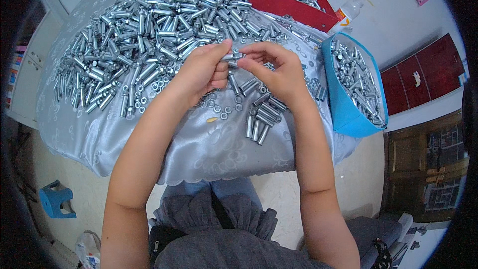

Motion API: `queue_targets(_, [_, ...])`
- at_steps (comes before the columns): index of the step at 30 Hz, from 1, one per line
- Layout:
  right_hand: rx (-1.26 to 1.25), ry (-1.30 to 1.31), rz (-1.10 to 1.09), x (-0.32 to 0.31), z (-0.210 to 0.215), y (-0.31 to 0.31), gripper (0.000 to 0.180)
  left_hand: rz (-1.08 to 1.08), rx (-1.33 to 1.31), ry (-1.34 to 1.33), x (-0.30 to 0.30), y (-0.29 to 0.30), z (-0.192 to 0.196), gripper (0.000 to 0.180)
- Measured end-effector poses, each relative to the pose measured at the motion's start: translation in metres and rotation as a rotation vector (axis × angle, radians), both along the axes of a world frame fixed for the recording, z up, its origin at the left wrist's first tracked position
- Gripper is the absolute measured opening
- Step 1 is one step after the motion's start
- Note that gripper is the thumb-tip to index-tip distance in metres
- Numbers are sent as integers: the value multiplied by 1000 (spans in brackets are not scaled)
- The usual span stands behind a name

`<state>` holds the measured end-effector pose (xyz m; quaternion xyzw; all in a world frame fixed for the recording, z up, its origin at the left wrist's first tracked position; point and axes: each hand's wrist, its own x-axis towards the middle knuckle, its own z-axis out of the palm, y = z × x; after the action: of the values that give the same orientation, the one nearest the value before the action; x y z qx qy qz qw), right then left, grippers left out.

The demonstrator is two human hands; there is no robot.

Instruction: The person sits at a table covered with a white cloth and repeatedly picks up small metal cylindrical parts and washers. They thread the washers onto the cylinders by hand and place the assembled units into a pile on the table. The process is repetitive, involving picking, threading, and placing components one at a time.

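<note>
Shiny silver-grey metal sleeves (149, 25) heap across a surface (209, 149) draped in pale grey satin cloth with a faint floral swirl pattern. A bright blue bag (343, 109) and a red box (294, 7) hold more silver parts. Below, blue jeans (224, 189) and a dark grey ruffled garment (219, 229) show against a beige floor (69, 169), beside a small blue stool (56, 200) and dark red cabinet doors (423, 69).

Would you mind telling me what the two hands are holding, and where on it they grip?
Both hands pinch one small metal sleeve bolt over the table: the left hand grips its left end, the right hand its right end, with fingertips.
</note>
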<state>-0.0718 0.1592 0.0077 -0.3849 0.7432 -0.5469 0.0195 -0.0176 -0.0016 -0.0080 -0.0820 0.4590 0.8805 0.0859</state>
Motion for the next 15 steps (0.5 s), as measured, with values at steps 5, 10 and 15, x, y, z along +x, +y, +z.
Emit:
queue_targets(5, [-17, 39, -4, -1, -4, -2, 19, 6, 24, 6, -2, 1, -5, 22])
queue_targets(10, [-71, 52, 6, -2, -9, -6, 16, 12, 36, -6, 0, -1, -4, 23])
queue_targets(15, [113, -238, -45, -3, -4, 4, 17, -5, 31, -18, 1, 3, 5, 23])
